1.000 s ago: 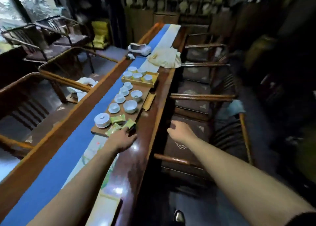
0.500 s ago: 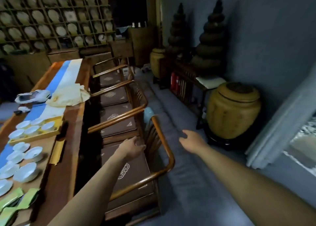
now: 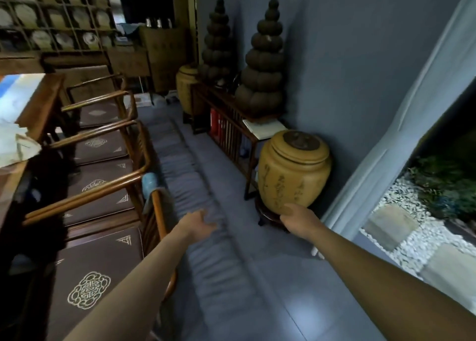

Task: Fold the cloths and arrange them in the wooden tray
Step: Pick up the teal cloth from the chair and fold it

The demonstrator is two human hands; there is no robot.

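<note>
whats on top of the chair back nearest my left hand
A blue cloth is draped over the chair back, hanging down it. The rail beneath is covered there. The left hand is not touching it.

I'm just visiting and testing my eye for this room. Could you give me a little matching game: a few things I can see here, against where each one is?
Things:
1. blue cloth
2. cream cloth
3. big yellow jar
4. red books

Places:
A. on the table's edge
B. inside the low wooden rack
C. draped over a chair's armrest
D. on a dark stand by the wall

Pairs: 1-C, 2-A, 3-D, 4-B
</note>
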